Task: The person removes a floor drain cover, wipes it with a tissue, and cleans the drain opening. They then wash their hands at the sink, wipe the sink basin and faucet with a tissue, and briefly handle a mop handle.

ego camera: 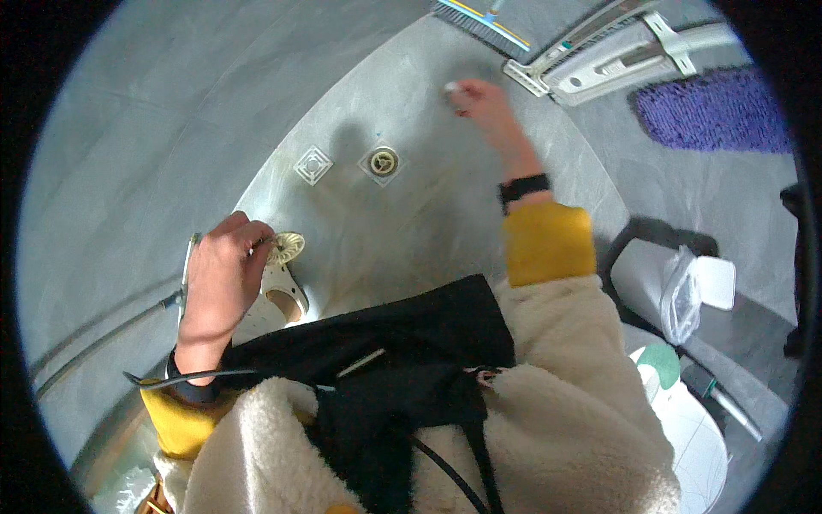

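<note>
My left hand (pixel 225 263) pinches a round, pale yellowish slotted drain strainer (pixel 287 247) between thumb and fingers. It hangs just above a white plastic piece (pixel 282 292) with a large round opening, partly hidden by my hand and apron. Farther out to the right, my right hand (pixel 478 103) is blurred, its fingers closed on a small white object (pixel 451 87) too unclear to name. Between the hands, an uncovered floor drain (pixel 384 162) shows a yellowish ring in a square metal frame. A square metal drain cover (pixel 313 165) lies on the floor to its left.
A blue-bristled floor brush (pixel 481 27), a flat mop frame (pixel 597 64) and a purple mop pad (pixel 713 109) are at the upper right. A lined waste bin (pixel 645 283) stands right, above a white toilet (pixel 687 443). A hose (pixel 103 347) runs along the left.
</note>
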The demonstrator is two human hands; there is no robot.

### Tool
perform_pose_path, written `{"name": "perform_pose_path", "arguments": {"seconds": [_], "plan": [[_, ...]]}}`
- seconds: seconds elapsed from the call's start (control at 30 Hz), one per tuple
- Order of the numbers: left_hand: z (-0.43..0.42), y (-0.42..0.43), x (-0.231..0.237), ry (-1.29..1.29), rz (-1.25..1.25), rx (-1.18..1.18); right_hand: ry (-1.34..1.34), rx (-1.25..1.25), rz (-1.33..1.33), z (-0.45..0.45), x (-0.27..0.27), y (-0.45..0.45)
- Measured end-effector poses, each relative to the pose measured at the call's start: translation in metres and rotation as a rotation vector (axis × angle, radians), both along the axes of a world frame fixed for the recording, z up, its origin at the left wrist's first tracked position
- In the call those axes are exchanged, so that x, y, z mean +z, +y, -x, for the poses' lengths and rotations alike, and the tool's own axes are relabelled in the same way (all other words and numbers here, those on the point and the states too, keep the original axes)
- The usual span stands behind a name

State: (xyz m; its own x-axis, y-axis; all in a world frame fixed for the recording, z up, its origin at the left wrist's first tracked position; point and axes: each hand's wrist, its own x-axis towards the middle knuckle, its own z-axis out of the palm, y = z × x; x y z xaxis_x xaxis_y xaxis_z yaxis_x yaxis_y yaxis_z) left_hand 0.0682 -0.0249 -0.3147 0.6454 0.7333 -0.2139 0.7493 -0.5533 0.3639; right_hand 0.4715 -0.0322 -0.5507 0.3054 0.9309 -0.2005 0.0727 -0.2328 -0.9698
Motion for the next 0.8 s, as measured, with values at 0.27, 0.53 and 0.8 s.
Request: {"name": "perform_pose_path", "arguments": {"seconds": [0.27,0.53,0.8], "plan": [[0.025,-0.022,-0.009,0.132,0.045,0.166,-0.607,-0.081,0.197,0.145,-0.201,0.076],[0.044,-0.028,-0.021,0.185,0.093,0.282,-1.074,-0.030,-0.110,0.153,-0.242,0.062],[0.042,-0.028,-0.014,0.122,0.067,0.256,-0.313,0.189,0.458,0.107,-0.187,0.088]]}}
